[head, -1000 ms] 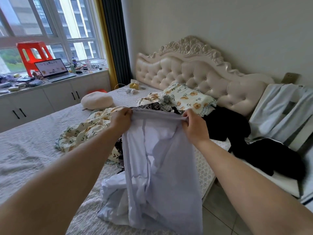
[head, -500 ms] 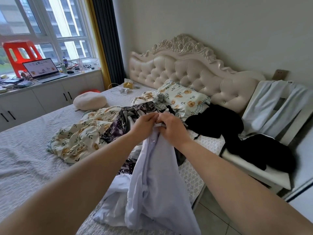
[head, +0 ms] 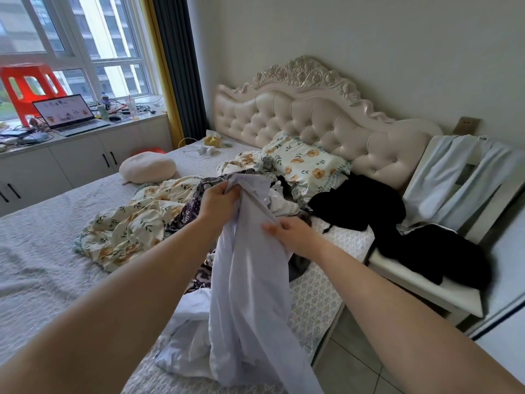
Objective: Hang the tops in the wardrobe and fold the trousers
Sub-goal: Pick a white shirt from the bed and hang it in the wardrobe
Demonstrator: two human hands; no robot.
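Observation:
A pale lilac garment [head: 250, 294] hangs folded lengthwise over the bed's near edge. My left hand [head: 218, 200] grips its bunched top end, held up above the clothes pile. My right hand [head: 292, 234] sits lower on the garment's right side, fingers pinching the fabric. A dark patterned garment [head: 193, 211] and a white one [head: 193, 336] lie on the bed under and beside it. Black clothes [head: 360, 203] spread from the bed's corner onto a white chair.
A floral quilt [head: 133, 223] and pillow [head: 309, 163] lie on the bed [head: 42, 251]. The white chair [head: 426, 291] at right carries a light blue garment [head: 454, 177] on its back. A round cream cushion [head: 147, 167] is farther back. Cabinets with a laptop [head: 68, 115] run under the window. Tiled floor [head: 352, 365] lies beside the bed.
The garment's top edge, stretched wide between both hands a second ago, was brought together. My right hand has now slid down the garment's side while my left keeps the top.

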